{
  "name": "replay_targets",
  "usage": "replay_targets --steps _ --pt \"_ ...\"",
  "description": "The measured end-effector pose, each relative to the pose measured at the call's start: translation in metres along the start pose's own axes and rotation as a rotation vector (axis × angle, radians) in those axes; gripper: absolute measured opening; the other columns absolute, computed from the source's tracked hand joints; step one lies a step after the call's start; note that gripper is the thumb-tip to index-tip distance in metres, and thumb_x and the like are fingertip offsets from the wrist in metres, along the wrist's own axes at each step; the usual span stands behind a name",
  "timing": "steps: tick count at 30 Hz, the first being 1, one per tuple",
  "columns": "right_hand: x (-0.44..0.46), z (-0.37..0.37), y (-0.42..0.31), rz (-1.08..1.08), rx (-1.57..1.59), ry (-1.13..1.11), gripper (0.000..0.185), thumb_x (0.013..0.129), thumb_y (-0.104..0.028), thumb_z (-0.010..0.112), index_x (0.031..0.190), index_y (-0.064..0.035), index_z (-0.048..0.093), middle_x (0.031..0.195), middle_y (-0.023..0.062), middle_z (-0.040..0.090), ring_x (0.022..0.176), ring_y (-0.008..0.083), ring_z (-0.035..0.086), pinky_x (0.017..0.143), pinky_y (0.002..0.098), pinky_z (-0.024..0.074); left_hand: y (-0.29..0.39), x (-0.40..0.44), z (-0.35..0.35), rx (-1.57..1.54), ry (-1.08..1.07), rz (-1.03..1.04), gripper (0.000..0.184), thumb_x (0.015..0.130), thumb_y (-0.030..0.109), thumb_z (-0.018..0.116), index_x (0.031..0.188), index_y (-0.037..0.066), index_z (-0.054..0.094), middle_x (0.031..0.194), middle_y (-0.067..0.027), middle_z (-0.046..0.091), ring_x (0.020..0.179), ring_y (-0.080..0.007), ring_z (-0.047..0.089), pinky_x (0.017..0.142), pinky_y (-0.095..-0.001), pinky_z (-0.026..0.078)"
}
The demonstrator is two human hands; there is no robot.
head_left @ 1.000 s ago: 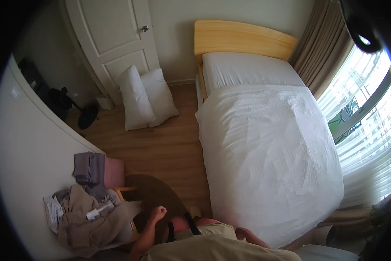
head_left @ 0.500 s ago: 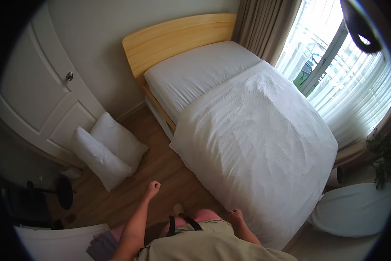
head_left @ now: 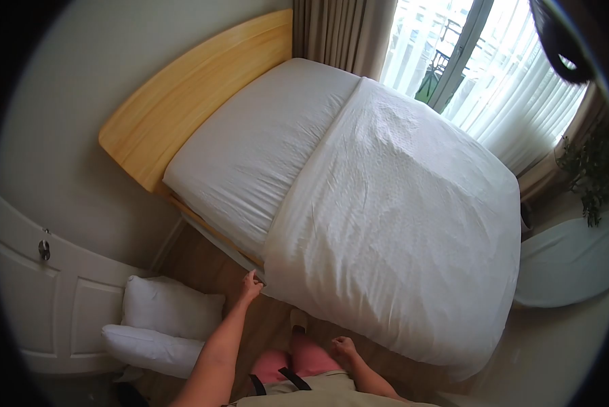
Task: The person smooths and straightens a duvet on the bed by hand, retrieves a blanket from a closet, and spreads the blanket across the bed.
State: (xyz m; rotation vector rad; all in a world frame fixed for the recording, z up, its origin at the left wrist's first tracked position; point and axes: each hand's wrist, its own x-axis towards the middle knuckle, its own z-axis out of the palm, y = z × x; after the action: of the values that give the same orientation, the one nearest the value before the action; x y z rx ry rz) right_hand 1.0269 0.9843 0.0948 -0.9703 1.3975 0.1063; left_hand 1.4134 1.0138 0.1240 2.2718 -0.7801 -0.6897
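A bed (head_left: 216,230) fills most of the view, set at a slant, its head toward the upper left. Over its foot and middle spreads a large white cover (head_left: 392,230), lightly wrinkled, its near edge hanging over the side. Above the cover's fold, a smooth white sheet (head_left: 257,149) covers the mattress. Beyond the bed, at upper right, daylight comes through a sheer curtain (head_left: 508,102); a heavier brown curtain (head_left: 341,34) hangs beside it, near one end of the curved, pale wooden headboard (head_left: 203,88). At lower left is a white panelled door (head_left: 64,305), with two white pillows (head_left: 172,305) on the wooden floor just beside it. A leafy plant (head_left: 585,169) stands at far right. At the bottom, the person's bare forearms reach in. The left hand (head_left: 251,287) is at the cover's near corner, fingers partly bent; whether it touches or grips the fabric cannot be told. The right hand (head_left: 343,347), its fingers curled into a loose fist, is lower and near the cover's hanging edge. Smallest is the door's round metal knob (head_left: 44,249).
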Motion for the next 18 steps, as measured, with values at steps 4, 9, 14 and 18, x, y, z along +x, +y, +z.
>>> replay_targets --steps 4,9,14,18 --pt "0.005 0.060 -0.049 -0.350 -0.039 0.034 0.019 0.086 -0.017 0.055 0.097 -0.0016 0.058 0.078 0.0058 0.060 0.067 0.0124 0.057 0.061 0.0245 0.0470 -0.009 0.078 0.045 -0.089 0.167 0.106 0.062 0.054 0.014 0.077 0.110 -0.001 0.054 0.099 -0.0156 0.060 0.094 -0.0263 0.058 0.083 -0.0358 0.046" --pt "-0.020 0.110 -0.071 0.018 0.410 -0.136 0.021 0.085 -0.019 0.057 0.100 -0.0036 0.057 0.085 0.0054 0.061 0.071 0.0104 0.057 0.065 0.0241 0.0475 0.033 0.094 0.024 -0.282 -0.679 -0.032 0.063 0.053 0.022 0.078 0.107 -0.003 0.056 0.099 -0.0160 0.061 0.091 -0.0246 0.058 0.079 -0.0332 0.046" --pt "-0.040 0.168 -0.076 0.181 0.865 0.189 0.037 0.085 -0.034 0.056 0.112 -0.0085 0.051 0.098 0.0097 0.059 0.084 0.0194 0.057 0.072 0.0331 0.0494 0.052 0.045 -0.030 -0.461 -0.748 -0.320 0.042 0.060 0.019 0.069 0.093 -0.004 0.060 0.088 -0.0126 0.062 0.084 -0.0231 0.058 0.076 -0.0331 0.045" --pt "-0.065 0.212 -0.114 -0.151 1.433 0.342 0.037 0.083 -0.031 0.055 0.112 -0.0065 0.051 0.100 0.0118 0.058 0.087 0.0230 0.057 0.076 0.0373 0.0478 0.174 0.021 -0.186 -0.895 -1.105 -0.470 0.020 0.067 0.005 0.061 0.087 0.001 0.056 0.080 -0.0111 0.059 0.084 -0.0206 0.056 0.079 -0.0403 0.046"
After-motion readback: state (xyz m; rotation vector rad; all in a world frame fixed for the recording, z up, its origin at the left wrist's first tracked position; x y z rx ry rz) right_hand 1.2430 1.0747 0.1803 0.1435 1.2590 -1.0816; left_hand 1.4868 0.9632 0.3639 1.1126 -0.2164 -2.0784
